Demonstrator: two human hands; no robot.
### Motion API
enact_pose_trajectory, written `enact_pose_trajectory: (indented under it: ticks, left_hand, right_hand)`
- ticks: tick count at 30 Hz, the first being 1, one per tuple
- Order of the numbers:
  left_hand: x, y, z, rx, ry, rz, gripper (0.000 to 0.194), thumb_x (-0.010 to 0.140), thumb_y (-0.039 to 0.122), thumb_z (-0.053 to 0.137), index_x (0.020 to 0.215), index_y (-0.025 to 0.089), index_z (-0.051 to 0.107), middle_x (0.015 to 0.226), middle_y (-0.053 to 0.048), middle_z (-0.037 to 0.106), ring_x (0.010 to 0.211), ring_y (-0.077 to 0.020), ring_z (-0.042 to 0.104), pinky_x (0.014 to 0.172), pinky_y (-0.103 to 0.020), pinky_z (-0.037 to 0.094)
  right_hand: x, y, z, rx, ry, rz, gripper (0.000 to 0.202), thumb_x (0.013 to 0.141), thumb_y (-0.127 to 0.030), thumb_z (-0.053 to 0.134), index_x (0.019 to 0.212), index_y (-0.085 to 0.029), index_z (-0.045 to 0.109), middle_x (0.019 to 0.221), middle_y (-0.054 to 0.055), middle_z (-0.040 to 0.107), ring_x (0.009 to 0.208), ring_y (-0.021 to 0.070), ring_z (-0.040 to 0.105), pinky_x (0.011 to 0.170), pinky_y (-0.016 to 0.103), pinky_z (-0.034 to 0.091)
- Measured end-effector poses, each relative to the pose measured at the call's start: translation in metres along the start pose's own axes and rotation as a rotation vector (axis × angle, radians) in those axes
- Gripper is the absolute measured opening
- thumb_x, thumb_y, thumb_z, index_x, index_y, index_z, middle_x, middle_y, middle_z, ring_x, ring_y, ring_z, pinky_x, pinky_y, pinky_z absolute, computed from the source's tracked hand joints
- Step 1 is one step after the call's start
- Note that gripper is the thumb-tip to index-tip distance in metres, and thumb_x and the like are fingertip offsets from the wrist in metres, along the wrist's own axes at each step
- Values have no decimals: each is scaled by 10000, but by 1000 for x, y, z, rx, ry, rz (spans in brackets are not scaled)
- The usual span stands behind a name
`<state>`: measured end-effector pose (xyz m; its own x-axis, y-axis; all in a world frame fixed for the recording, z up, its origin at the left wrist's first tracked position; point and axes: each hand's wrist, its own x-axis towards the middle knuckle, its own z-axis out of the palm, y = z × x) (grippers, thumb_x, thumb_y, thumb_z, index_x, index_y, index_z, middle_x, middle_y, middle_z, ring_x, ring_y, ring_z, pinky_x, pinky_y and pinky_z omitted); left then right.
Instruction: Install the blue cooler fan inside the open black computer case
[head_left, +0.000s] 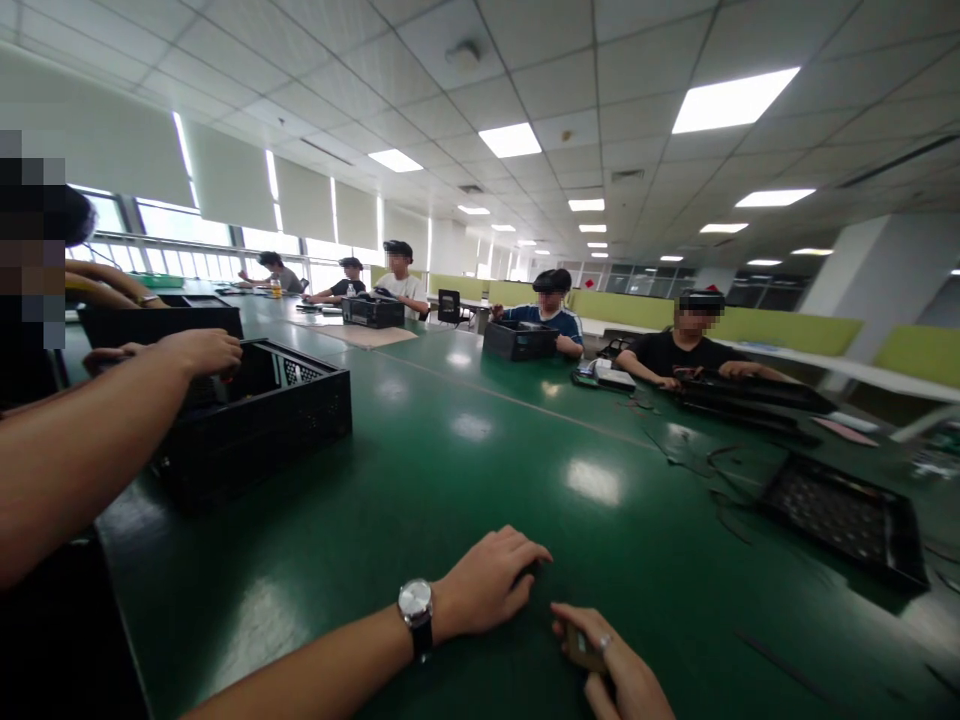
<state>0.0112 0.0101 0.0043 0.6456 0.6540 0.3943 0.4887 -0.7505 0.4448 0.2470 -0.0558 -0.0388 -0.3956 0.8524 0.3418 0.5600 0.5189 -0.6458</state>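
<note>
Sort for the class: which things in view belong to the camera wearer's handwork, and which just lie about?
At the hands:
- right hand, holding a small brownish object
- left hand, apparently empty

Seemingly just lying about:
- black tray-like part
- thin dark strip

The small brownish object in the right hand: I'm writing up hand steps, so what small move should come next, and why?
Perhaps bring the left hand a little closer to help steady the small brownish object: the right hand alone holds it, while the left, close by over the green table, shows nothing in its grasp.
</note>
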Motion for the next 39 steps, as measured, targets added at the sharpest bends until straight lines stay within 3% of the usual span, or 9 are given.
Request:
enact_pose_trajectory:
  ticks: [7,10,15,20,23,27,30,35,39]
  left_hand:
    - [1,-4,1,-29,44,-2,364,904,139,526,1257,212,578,1192,-51,654,1126,-203,564,1014,-348,461]
    - [1,-5,-1,-2,69,4,338,913,174,543,1247,208,584,1190,-56,653,1130,-206,563,1014,-352,459]
    - [2,-5,-7,136,104,36,313,943,214,535,1252,203,580,1182,-62,648,1127,-216,555,995,-372,457]
    - [11,-18,-16,223,214,-29,313,957,211,538,1269,205,567,1218,-58,629,1168,-215,535,1018,-374,459]
    - [34,-33,-33,337,316,-8,341,982,259,522,1317,198,545,1293,-73,595,1261,-233,491,1104,-402,410]
    - [93,-45,-66,568,421,36,450,1006,348,494,1423,181,480,1454,-116,495,1429,-279,353,1186,-442,311]
    - [143,-43,-84,668,342,-45,551,1026,420,442,1515,174,378,1558,-135,393,1503,-284,241,1206,-435,251]
    - [190,-28,-91,624,150,-281,493,1042,469,363,1259,105,614,1232,-199,657,1239,-309,570,1028,-438,402]
    - [181,-10,-95,585,64,-379,526,1053,472,302,1074,96,669,1083,-201,710,1048,-305,673,913,-422,451]
  right_hand:
    - [2,-15,-6,17,124,38,269,952,-340,523,1040,-233,754,1306,130,637,1197,257,629,983,320,512]
    - [2,-17,-8,143,223,164,337,899,-499,607,1012,-221,761,1131,128,705,1001,260,699,863,321,560]
    - [8,-8,-7,496,379,436,764,751,-635,717,1335,-179,529,844,41,715,708,216,674,708,321,561]
    - [9,-3,-5,490,485,445,565,720,-645,677,1062,-210,566,829,25,635,707,209,621,627,312,517]
    - [4,-7,-5,428,502,433,530,799,-670,596,1083,-224,559,912,35,616,837,225,623,707,316,522]
    - [-4,-16,-8,283,551,478,539,889,-723,439,1093,-236,550,987,48,612,894,237,623,775,337,517]
    - [-7,-22,-9,136,556,396,476,947,-656,398,1067,-228,568,979,52,632,926,233,640,797,311,506]
    - [-12,-36,2,-7,469,128,310,1006,-461,418,1039,-213,601,964,50,665,897,186,672,795,246,504]
    - [-29,-46,-3,-20,492,140,290,984,-443,458,1070,-224,628,936,35,680,840,185,671,728,245,513]
